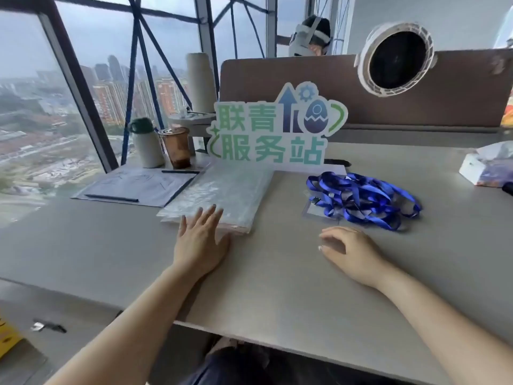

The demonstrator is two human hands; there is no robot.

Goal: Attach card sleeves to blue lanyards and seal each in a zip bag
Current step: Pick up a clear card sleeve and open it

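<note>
The slick, floppy zip bags (222,195) lay stacked at eleven o'clock, the left hand (200,240) resting flat-fingered on their near edge; limp blue lanyards (363,198) tangled at one o'clock, beyond the empty, loosely curled right hand (349,251); the thin card sleeve (316,213) beneath probably needed an edge pinch
</note>
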